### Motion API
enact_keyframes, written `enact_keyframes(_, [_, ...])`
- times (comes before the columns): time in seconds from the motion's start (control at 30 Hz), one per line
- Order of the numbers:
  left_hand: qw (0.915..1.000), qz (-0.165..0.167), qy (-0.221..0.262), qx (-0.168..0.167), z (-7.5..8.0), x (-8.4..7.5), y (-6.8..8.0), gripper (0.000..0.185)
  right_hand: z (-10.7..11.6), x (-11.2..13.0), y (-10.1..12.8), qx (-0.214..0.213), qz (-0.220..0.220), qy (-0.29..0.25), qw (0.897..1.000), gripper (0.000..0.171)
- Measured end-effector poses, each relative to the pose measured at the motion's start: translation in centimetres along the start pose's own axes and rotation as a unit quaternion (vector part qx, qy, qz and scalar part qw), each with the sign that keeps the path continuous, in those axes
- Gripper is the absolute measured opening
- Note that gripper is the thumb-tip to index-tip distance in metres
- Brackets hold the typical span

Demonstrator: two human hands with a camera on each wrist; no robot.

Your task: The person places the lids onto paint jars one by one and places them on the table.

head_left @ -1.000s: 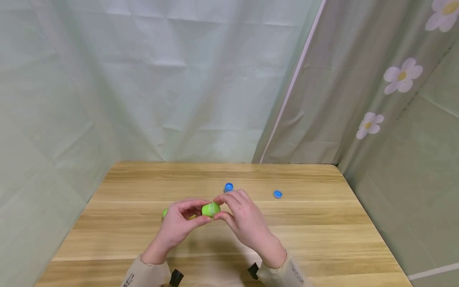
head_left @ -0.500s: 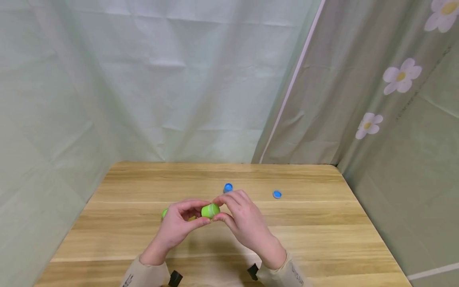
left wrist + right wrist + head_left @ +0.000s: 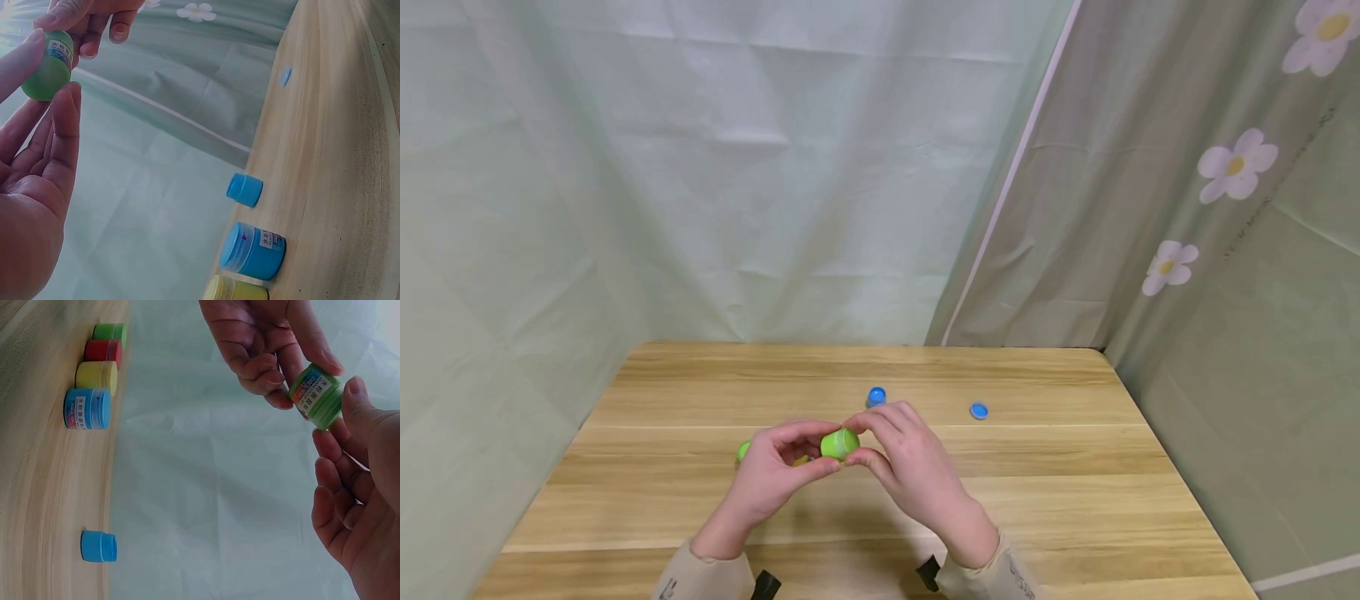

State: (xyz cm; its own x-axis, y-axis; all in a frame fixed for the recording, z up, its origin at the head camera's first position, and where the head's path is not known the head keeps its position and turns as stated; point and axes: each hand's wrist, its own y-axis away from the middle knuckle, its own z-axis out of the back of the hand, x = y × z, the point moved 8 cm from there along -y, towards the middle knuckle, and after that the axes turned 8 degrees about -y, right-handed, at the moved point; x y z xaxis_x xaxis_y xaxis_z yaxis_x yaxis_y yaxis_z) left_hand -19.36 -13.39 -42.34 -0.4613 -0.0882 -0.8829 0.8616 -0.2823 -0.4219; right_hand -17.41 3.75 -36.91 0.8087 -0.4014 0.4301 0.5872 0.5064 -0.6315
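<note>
A small green paint jar [image 3: 839, 444] with a printed label [image 3: 314, 390] is held tilted above the table between both hands. My left hand [image 3: 767, 468] grips the jar's body between thumb and fingers. From the other side, my right hand [image 3: 917, 460] pinches the capped end with thumb and fingertips. Beyond the hands stands a small blue jar [image 3: 98, 546] with its narrow neck uncovered. A blue lid [image 3: 978, 411] lies farther right on the wood.
On the wooden table [image 3: 1060, 500], a row of capped jars shows in the right wrist view: blue [image 3: 86, 408], yellow [image 3: 95, 375], red [image 3: 103, 354] and green [image 3: 107, 333]. Pale curtains [image 3: 805, 183] hang behind the table and at its sides.
Both hands keep nearly the same hold on the green jar. The head view has shifted slightly, so the table sits a little lower in it.
</note>
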Motion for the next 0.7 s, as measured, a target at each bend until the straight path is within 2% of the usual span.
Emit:
enact_keyframes(0.23, [0.9999, 0.004, -0.01, 0.003, 0.0, 0.0, 0.1, 0.032, -0.1, 0.0, 0.0, 0.0, 0.005, -0.001, 1.0, 0.031])
enact_keyframes(0.43, [0.9993, 0.031, -0.02, 0.008, 0.0, 0.2, 0.3, 0.029, 0.1, -0.1, 0.2, 0.013, -0.003, -0.017, 1.0, 0.035])
enact_keyframes(0.7, [0.999, 0.042, -0.006, -0.012, 0.6, 0.2, 0.1, 0.029, 2.3, -1.6, 0.4, -0.021, -0.048, -0.047, 0.997, 0.052])
